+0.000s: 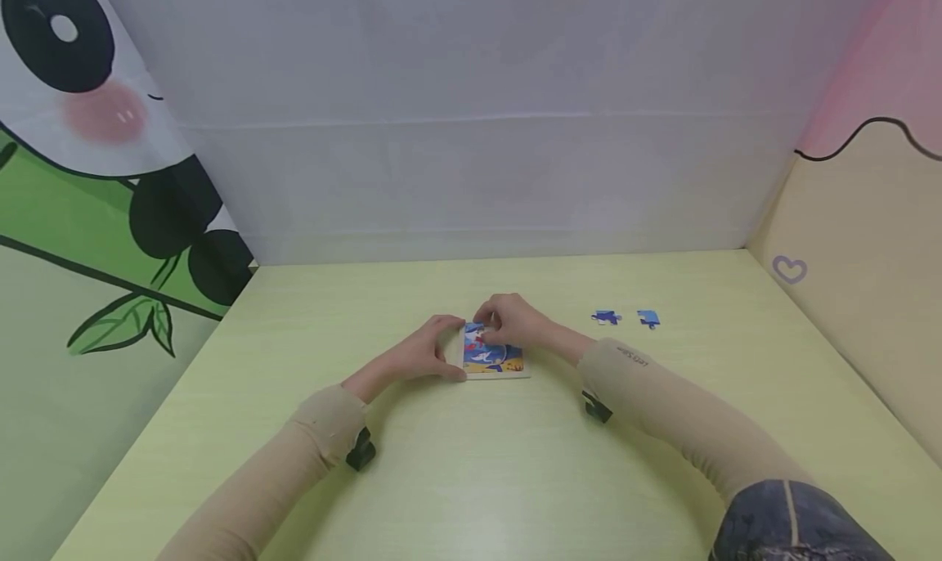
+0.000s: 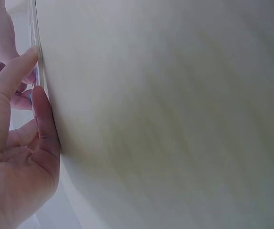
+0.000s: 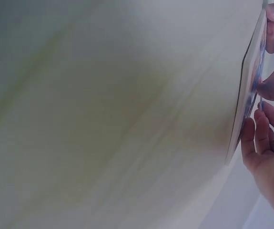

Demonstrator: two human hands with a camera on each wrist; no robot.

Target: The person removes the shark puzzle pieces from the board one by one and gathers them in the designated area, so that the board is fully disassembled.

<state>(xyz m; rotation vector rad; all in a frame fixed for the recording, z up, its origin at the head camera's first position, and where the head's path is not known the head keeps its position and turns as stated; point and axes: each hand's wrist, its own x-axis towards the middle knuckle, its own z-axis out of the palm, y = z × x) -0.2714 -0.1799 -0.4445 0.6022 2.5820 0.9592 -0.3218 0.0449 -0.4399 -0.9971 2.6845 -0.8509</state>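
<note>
The right hand (image 1: 518, 320) pinches a small blue puzzle piece (image 3: 261, 103) between thumb and fingers, low over the puzzle board (image 1: 497, 375). The left hand (image 1: 423, 350) curves with thumb and forefinger spread, their tips touching the board's left edge near its two corners. The board lies flat on the pale table (image 1: 471, 479), picture side up, nearer the table's far edge than its right edge. Toward the far right corner, well apart from the board, lie two loose blue pieces, a nearer one (image 1: 607, 317) and a farther one (image 1: 648, 319), not touching. Beige sleeves (image 1: 662, 401) cover both forearms; a white cloth (image 1: 471, 177) rises behind the far edge
</note>
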